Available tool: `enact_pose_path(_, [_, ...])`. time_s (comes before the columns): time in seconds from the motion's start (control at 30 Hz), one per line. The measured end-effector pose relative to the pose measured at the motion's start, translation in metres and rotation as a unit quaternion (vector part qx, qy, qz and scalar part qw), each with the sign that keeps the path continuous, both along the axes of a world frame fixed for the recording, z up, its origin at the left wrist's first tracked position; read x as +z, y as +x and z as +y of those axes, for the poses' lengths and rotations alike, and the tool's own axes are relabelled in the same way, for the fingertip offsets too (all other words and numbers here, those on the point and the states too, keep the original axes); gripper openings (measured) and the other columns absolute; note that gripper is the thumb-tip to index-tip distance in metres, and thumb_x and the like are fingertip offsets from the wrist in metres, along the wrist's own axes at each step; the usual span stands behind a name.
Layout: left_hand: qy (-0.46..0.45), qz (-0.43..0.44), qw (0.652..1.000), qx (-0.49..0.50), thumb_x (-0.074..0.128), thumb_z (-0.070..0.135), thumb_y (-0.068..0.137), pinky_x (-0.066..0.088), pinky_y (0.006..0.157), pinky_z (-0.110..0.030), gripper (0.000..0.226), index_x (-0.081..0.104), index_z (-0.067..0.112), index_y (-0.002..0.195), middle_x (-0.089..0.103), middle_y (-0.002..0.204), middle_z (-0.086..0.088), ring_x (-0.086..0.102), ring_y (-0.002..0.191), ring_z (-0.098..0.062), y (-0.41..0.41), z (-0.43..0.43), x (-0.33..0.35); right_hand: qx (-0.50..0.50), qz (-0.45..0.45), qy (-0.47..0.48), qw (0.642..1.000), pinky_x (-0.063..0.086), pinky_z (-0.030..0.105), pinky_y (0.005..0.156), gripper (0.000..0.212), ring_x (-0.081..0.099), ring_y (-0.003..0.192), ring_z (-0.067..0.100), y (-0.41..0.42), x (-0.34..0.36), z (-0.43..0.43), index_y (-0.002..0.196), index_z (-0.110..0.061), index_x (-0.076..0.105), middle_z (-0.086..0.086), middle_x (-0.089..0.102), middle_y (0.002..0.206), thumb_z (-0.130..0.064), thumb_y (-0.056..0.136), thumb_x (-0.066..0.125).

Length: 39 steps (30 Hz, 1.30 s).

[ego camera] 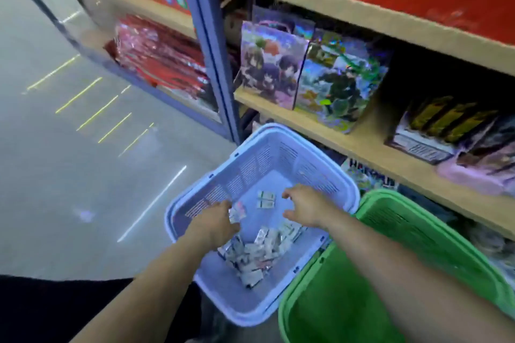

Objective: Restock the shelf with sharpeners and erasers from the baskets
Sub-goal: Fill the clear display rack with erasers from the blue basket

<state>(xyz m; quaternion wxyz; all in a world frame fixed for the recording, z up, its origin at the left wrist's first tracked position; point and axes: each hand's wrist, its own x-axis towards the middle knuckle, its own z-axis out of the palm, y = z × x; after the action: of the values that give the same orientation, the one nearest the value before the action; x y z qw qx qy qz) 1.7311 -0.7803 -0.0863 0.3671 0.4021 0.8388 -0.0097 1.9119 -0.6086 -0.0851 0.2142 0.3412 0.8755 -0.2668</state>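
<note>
Shop aisle: grey polished floor (pixel 69 175) runs off beyond my left hand, and wooden shelving stands ahead of both hands. Printed gift bags (pixel 271 64) stand on the shelf board (pixel 348 145) above and beyond my right hand. I see no sharpeners or erasers set out on any board in view, so I reckon the restocking has hardly begun, or their spot lies out of sight.

Both hands are down inside the lilac basket (pixel 278 156) on the floor. My left hand (pixel 220 220) has its fingers curled round a small wrapped packet (pixel 238 211), held at the fingertips. My right hand (pixel 303 207) hangs over the basket's bottom with thumb and fingers apart and loosely bent, holding nothing. A loose pair of packets (pixel 266 199) lies just beside its fingertips, between the two hands. Nearer me than either hand, a pile of packets (pixel 256 253) is heaped toward the basket's near wall. They are too blurred for me to say whether they are erasers or sharpeners.

Right of my right forearm stands the green basket (pixel 320 301). What I can see of its inside shows no stock, though my arm hides part of it.

What is left, I judge, is nearly everything: the pile has to go up onto the shelf, handful by handful.
</note>
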Motion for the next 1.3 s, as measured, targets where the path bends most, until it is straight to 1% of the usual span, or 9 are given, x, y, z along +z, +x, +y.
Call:
enact_pose_path(0.17, [-0.014,-0.037,0.998,0.056,0.068,0.033,0.090,0.044,0.101,-0.042,0.066,0.039,0.006,0.143,0.044,0.143,-0.021,0.048,0.130,-0.040,0.005,0.008,-0.067,0.033,-0.064,-0.032,0.997,0.046,0.044,0.104,0.073,0.054,0.127,0.036,-0.057,-0.080,0.015,0.145,-0.018,0.045,0.013,0.047,0.141,-0.040,0.082,0.076])
enact_pose_path(0.37, [0.014,-0.003,0.981,0.196,0.063,0.029,0.093,0.042,0.098,-0.045,0.056,0.041,0.008,0.140,0.047,0.140,-0.013,0.046,0.128,-0.036,0.009,0.026,-0.125,0.036,-0.060,-0.008,0.998,0.043,0.047,0.104,0.077,0.036,0.132,0.040,-0.089,-0.152,0.014,0.152,-0.019,0.032,0.011,0.031,0.149,-0.041,0.089,0.070])
enact_pose_path(0.47, [0.019,0.033,0.970,0.239,0.060,0.024,0.093,0.036,0.104,-0.041,0.058,0.040,0.009,0.145,0.047,0.145,-0.012,0.048,0.129,-0.035,0.026,0.027,-0.144,0.010,-0.040,0.019,0.999,0.046,0.045,0.099,0.072,0.041,0.127,0.036,-0.085,-0.168,0.011,0.144,-0.017,0.039,0.013,0.040,0.141,-0.041,0.087,0.075])
enact_pose_path(0.63, [0.068,0.101,0.951,0.285,0.041,0.013,0.102,0.041,0.101,-0.041,0.037,0.050,0.019,0.138,0.053,0.136,-0.007,0.050,0.123,-0.030,0.038,0.020,-0.169,-0.030,-0.052,-0.049,0.997,0.046,0.039,0.096,0.070,0.052,0.123,0.036,-0.081,-0.181,0.014,0.132,-0.006,0.050,0.018,0.046,0.140,-0.044,0.081,0.081])
enact_pose_path(0.77, [0.041,0.141,0.948,0.282,0.047,0.010,0.099,0.034,0.101,-0.044,0.041,0.051,0.023,0.139,0.054,0.139,-0.003,0.045,0.121,-0.034,0.031,0.016,-0.167,-0.031,-0.042,-0.060,0.997,0.047,0.039,0.095,0.056,0.055,0.120,0.035,-0.084,-0.180,0.013,0.126,-0.005,0.057,0.015,0.056,0.133,-0.037,0.086,0.079])
enact_pose_path(0.97, [0.072,0.065,0.941,0.324,0.063,0.009,0.090,0.044,0.097,-0.043,0.060,0.045,0.013,0.147,0.045,0.143,-0.008,0.051,0.123,-0.033,0.032,0.008,-0.166,-0.068,-0.017,-0.129,0.989,0.046,0.037,0.099,0.062,0.052,0.129,0.030,-0.092,-0.183,0.000,0.138,-0.013,0.052,0.006,0.056,0.141,-0.037,0.087,0.077])
enact_pose_path(1.13, [0.066,-0.022,0.913,0.403,0.069,0.017,0.087,0.042,0.104,-0.035,0.064,0.046,0.018,0.147,0.046,0.145,-0.004,0.051,0.125,-0.029,0.027,0.013,-0.164,-0.120,0.032,-0.182,0.975,0.049,0.032,0.084,0.018,0.063,0.103,0.025,-0.096,-0.183,-0.004,0.101,-0.022,0.060,-0.004,0.064,0.104,-0.023,0.089,0.074])
enact_pose_path(1.23, [0.052,-0.049,0.912,0.404,0.075,0.018,0.080,0.049,0.099,-0.039,0.048,0.058,0.023,0.124,0.060,0.127,-0.005,0.055,0.115,-0.030,0.021,0.017,-0.168,-0.155,0.050,-0.208,0.964,0.054,0.033,0.084,0.029,0.062,0.095,0.021,-0.097,-0.183,-0.008,0.113,-0.022,0.061,0.000,0.064,0.111,-0.016,0.088,0.075])
enact_pose_path(1.3, [0.030,-0.050,0.928,0.368,0.076,0.018,0.082,0.045,0.102,-0.038,0.053,0.057,0.022,0.131,0.053,0.132,-0.006,0.048,0.122,-0.031,0.025,0.017,-0.170,-0.161,0.054,-0.216,0.962,0.054,0.036,0.090,0.055,0.061,0.097,0.022,-0.097,-0.182,-0.009,0.135,-0.026,0.053,0.001,0.061,0.113,-0.018,0.086,0.078])
